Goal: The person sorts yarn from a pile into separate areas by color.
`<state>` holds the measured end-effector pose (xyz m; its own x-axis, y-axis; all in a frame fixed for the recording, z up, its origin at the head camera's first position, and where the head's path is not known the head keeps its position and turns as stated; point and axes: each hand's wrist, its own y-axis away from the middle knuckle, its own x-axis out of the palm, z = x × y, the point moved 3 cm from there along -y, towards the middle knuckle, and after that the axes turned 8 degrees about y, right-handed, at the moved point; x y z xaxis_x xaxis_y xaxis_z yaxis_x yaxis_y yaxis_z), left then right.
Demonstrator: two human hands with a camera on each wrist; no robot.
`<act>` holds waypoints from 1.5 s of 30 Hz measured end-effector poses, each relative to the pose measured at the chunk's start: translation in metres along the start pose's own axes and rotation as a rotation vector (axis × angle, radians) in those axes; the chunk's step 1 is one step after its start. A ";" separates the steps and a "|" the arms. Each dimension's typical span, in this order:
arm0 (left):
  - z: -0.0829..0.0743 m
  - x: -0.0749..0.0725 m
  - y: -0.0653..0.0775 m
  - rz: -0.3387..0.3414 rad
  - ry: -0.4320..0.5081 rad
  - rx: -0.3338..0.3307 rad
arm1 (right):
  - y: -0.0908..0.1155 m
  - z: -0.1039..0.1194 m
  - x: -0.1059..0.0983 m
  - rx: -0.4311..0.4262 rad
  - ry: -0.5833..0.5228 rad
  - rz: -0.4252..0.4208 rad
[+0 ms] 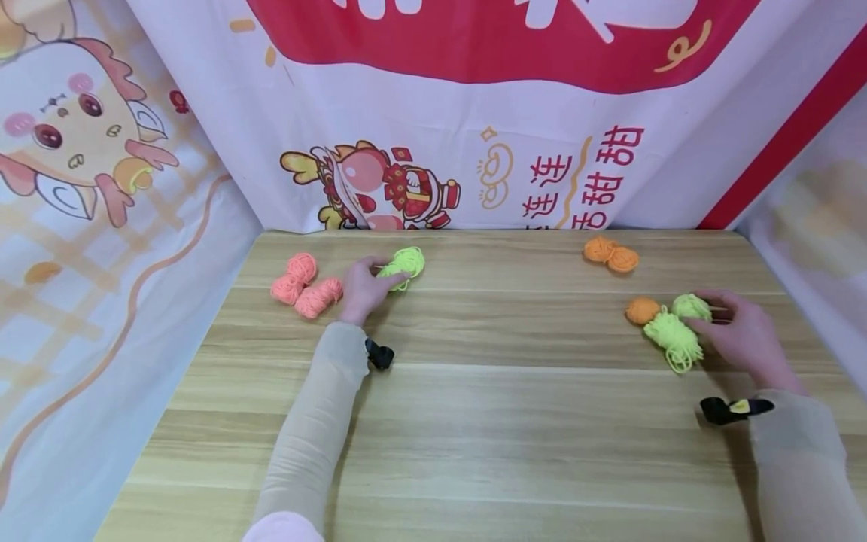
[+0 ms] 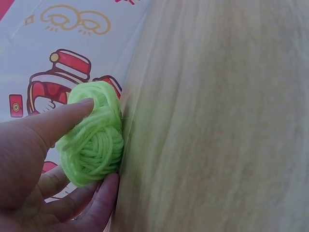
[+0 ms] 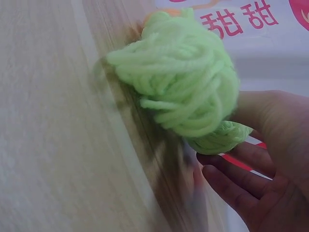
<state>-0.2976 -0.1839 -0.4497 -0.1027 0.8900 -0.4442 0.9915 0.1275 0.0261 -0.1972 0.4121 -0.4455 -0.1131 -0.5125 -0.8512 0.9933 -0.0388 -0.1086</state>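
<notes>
At the back left of the table, my left hand [image 1: 364, 290] holds a bright green yarn ball [image 1: 409, 263] between thumb and fingers. The left wrist view shows the thumb across this green yarn ball [image 2: 94, 140] and fingertips under its lower end. Over on the right, my right hand [image 1: 741, 331] has its thumb and fingers around a small green yarn ball [image 1: 691, 306]. A larger, looser green yarn bundle [image 1: 673, 337] lies against that ball, with loops trailing toward the front. In the right wrist view, the bundle [image 3: 183, 77] hides the thumb's tip and part of the small ball [image 3: 219, 138].
Pink yarn balls [image 1: 318, 297] lie in a cluster left of my left hand. An orange yarn ball [image 1: 642, 310] touches the green bundle, and an orange pair [image 1: 611, 254] sits farther back. A printed cloth [image 1: 474, 150] hangs along the table's [image 1: 501, 436] back edge.
</notes>
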 end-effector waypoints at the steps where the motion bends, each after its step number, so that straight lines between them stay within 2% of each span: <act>1: 0.000 0.000 0.000 0.004 0.006 0.002 | 0.000 0.000 -0.001 0.004 -0.004 -0.004; 7: -0.003 -0.003 0.002 0.026 0.039 0.012 | -0.002 0.002 -0.004 0.032 -0.010 -0.016; 13: -0.006 -0.003 0.004 0.045 0.028 0.037 | -0.002 0.008 -0.009 0.051 -0.029 -0.019; 23: -0.004 -0.004 0.005 0.071 0.022 0.020 | -0.005 0.028 -0.023 0.060 -0.075 -0.072; 39: 0.000 -0.005 0.006 0.062 0.047 0.004 | -0.008 0.069 -0.034 0.031 -0.054 -0.131; 45: 0.000 -0.004 0.005 0.059 0.049 0.008 | -0.008 0.083 -0.035 -0.012 -0.077 -0.170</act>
<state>-0.2923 -0.1868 -0.4475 -0.0475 0.9162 -0.3979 0.9966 0.0705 0.0433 -0.1998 0.3586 -0.3725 -0.2763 -0.5638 -0.7783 0.9598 -0.1204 -0.2535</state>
